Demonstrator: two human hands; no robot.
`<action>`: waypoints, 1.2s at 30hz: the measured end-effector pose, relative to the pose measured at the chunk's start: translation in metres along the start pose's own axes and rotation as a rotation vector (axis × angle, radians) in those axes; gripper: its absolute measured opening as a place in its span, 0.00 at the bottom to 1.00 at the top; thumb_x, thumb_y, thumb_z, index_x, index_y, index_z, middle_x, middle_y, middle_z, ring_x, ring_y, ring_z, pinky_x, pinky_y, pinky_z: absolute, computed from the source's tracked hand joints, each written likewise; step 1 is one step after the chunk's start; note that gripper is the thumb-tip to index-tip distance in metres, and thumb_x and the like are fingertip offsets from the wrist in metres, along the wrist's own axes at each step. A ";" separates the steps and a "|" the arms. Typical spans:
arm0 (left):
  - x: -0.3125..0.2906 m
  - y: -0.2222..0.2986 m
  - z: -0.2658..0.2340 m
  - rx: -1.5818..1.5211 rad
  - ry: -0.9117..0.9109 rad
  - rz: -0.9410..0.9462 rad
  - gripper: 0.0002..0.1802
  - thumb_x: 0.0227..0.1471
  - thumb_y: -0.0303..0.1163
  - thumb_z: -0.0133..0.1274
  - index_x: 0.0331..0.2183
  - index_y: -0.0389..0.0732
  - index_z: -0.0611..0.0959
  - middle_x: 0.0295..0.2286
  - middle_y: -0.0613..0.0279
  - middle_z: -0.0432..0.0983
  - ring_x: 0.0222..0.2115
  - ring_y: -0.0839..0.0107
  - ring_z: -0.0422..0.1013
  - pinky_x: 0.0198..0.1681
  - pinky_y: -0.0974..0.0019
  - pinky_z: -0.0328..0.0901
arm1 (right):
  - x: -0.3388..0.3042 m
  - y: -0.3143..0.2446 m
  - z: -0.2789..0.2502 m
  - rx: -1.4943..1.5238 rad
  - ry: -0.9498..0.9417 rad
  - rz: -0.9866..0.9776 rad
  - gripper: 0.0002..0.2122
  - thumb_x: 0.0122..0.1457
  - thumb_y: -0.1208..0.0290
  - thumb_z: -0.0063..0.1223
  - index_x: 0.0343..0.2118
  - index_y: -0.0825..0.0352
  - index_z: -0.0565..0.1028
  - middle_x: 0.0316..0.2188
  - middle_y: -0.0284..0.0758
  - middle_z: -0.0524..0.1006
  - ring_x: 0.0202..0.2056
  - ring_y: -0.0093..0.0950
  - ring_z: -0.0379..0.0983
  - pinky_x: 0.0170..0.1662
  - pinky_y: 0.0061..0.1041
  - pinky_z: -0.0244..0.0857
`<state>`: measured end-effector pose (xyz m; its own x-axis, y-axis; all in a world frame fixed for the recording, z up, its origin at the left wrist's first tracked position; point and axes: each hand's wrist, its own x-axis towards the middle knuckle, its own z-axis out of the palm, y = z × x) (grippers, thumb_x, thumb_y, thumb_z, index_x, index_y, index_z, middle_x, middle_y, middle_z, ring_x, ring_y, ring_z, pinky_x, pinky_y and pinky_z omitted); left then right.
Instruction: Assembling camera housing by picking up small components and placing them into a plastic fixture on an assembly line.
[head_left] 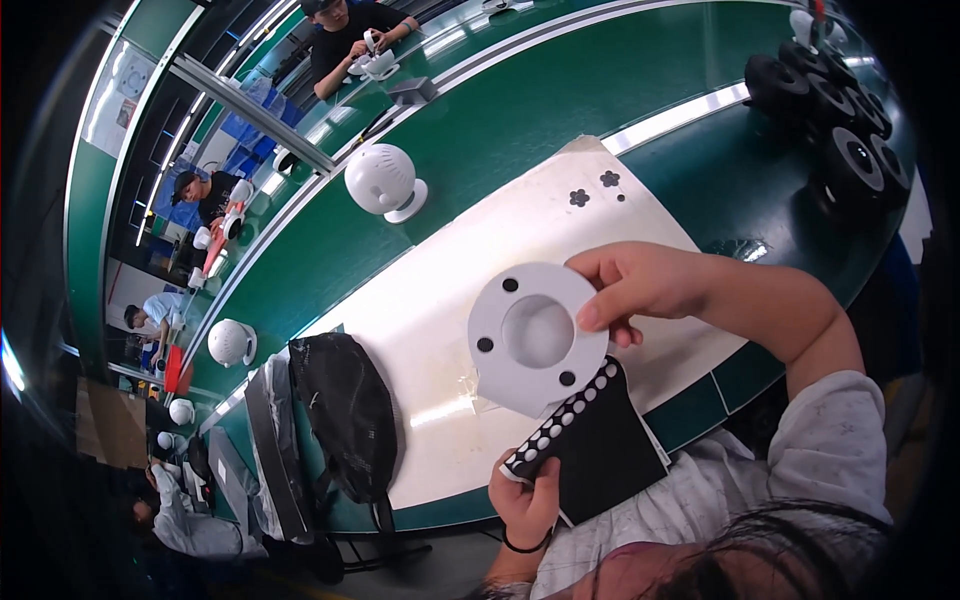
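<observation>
A round white plastic base with a sunken round middle is tilted up over the pale work mat. My right hand is closed on its right edge, thumb on the face. Three black round pads show on its flat rim. Just below, my left hand pinches the lower end of a black sheet, which bends over into a strip with rows of white round spots. The upper end of that strip comes close to the base's lower edge; I cannot tell whether they touch.
A black mesh bag lies at the mat's left. White ball-shaped devices stand beyond it. Black round-faced units are piled at the far right. A metal post rises at the far left. A co-worker sits across the green bench.
</observation>
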<state>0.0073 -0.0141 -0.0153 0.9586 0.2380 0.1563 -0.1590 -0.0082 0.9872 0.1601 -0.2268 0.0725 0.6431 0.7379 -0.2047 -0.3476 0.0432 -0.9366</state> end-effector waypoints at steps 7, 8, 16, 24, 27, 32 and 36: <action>0.001 -0.004 -0.003 0.032 0.017 0.017 0.08 0.38 0.19 0.54 0.26 0.32 0.73 0.17 0.68 0.67 0.18 0.83 0.59 0.20 0.79 0.55 | 0.001 -0.013 -0.030 0.022 0.193 -0.229 0.14 0.48 0.66 0.52 0.35 0.70 0.69 0.21 0.30 0.71 0.15 0.15 0.65 0.18 0.11 0.60; 0.002 -0.004 -0.004 0.043 0.002 0.044 0.08 0.38 0.19 0.54 0.26 0.32 0.73 0.17 0.67 0.67 0.17 0.83 0.59 0.20 0.78 0.55 | 0.002 -0.016 -0.035 -0.016 0.246 -0.294 0.14 0.48 0.66 0.52 0.35 0.69 0.69 0.21 0.29 0.71 0.16 0.14 0.65 0.20 0.12 0.60; 0.003 -0.008 -0.008 0.099 -0.032 0.087 0.06 0.38 0.21 0.54 0.25 0.34 0.74 0.14 0.66 0.65 0.14 0.80 0.59 0.18 0.77 0.55 | 0.036 -0.001 -0.132 -0.793 1.048 -0.447 0.10 0.50 0.69 0.49 0.34 0.67 0.69 0.25 0.32 0.70 0.24 0.21 0.66 0.28 0.18 0.61; 0.005 -0.005 -0.012 0.120 -0.054 0.120 0.05 0.39 0.21 0.53 0.25 0.34 0.74 0.14 0.64 0.67 0.15 0.78 0.61 0.18 0.74 0.56 | 0.089 0.026 -0.210 -1.874 1.316 -0.339 0.05 0.48 0.74 0.45 0.30 0.65 0.68 0.28 0.35 0.69 0.31 0.31 0.70 0.31 0.30 0.67; 0.004 -0.007 -0.012 0.096 -0.043 0.060 0.06 0.39 0.22 0.53 0.25 0.33 0.74 0.15 0.63 0.67 0.15 0.78 0.62 0.19 0.75 0.57 | 0.110 0.031 -0.221 -1.940 1.335 -0.199 0.05 0.47 0.74 0.45 0.28 0.64 0.71 0.30 0.34 0.70 0.32 0.30 0.70 0.30 0.30 0.67; 0.005 -0.004 -0.009 0.072 -0.043 0.051 0.07 0.40 0.22 0.53 0.27 0.33 0.74 0.17 0.62 0.68 0.16 0.76 0.63 0.20 0.75 0.58 | 0.107 0.027 -0.219 -2.037 1.128 0.023 0.06 0.48 0.75 0.42 0.28 0.63 0.73 0.28 0.34 0.72 0.33 0.30 0.70 0.36 0.30 0.63; 0.005 -0.009 -0.010 0.085 -0.045 0.105 0.08 0.40 0.22 0.53 0.28 0.32 0.75 0.18 0.62 0.69 0.18 0.77 0.63 0.21 0.75 0.59 | 0.091 0.044 -0.208 -1.968 1.241 -0.095 0.08 0.47 0.76 0.42 0.28 0.64 0.74 0.25 0.34 0.73 0.35 0.30 0.68 0.40 0.30 0.57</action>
<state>0.0111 -0.0030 -0.0232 0.9478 0.1876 0.2578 -0.2397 -0.1137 0.9642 0.3453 -0.2975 -0.0465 0.8321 0.1264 0.5400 0.0466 -0.9862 0.1590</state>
